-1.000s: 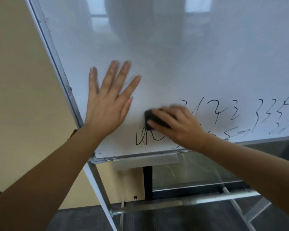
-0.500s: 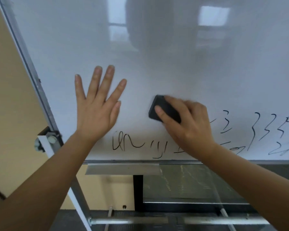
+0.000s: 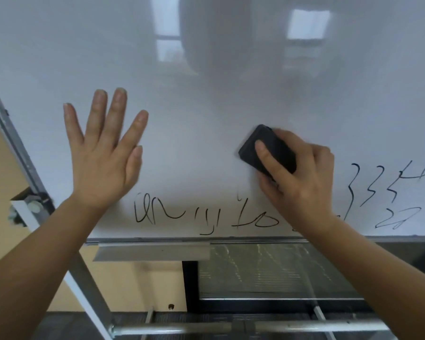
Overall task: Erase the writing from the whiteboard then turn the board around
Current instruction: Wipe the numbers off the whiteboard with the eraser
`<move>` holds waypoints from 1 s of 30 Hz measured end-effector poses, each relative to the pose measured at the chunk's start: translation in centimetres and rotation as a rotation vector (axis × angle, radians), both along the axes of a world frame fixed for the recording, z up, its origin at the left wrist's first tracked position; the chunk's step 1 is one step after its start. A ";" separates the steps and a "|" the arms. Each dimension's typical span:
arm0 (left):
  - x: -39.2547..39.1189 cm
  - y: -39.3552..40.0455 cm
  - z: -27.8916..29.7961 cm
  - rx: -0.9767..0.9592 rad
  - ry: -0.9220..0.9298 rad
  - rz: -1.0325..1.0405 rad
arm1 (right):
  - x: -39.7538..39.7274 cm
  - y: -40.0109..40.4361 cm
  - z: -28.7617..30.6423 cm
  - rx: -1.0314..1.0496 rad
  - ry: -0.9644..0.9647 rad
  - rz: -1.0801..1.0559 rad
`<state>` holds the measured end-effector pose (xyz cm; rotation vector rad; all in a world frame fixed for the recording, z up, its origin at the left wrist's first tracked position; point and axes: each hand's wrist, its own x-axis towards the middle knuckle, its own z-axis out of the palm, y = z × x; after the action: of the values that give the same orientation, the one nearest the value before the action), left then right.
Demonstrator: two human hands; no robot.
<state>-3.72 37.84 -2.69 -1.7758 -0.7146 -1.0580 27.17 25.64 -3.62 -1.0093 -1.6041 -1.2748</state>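
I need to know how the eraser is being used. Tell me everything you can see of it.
The eraser is a small black block with rounded corners and a matte look. It lies tilted against the whiteboard, above the bottom row of black writing. The right hand grips it, thumb across its back, fingers hiding its right end. Its wiping face is not visible.

Left hand (image 3: 103, 155) flat (fingers splayed), right hand (image 3: 297, 175) curled.

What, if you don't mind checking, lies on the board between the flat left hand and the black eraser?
In the head view, only bare whiteboard lies between the left hand and the eraser; the remaining writing runs below that stretch.
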 end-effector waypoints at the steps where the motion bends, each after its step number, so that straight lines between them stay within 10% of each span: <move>1: 0.0 0.0 0.0 0.004 0.000 -0.002 | -0.2 0.0 -0.8 0.000 0.005 0.004; 8: 0.0 -0.1 0.2 0.002 0.000 -0.043 | 1.3 -0.7 -5.7 -0.173 -0.363 0.050; 16: -0.2 0.0 0.0 -0.030 -0.008 -0.071 | 2.4 -0.9 -1.7 0.026 0.012 -0.074; 23: -0.1 -0.4 0.2 -0.069 -0.009 -0.100 | 4.0 -1.8 -4.6 -0.097 -0.254 -0.020; 30: 6.7 -3.7 1.8 -0.015 0.101 -0.210 | 5.5 -2.6 -3.2 -0.059 0.008 -0.064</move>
<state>2.95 34.11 -0.93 -1.9341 -0.4834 -1.0935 32.71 23.07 -6.85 -1.1090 -1.6233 -1.2713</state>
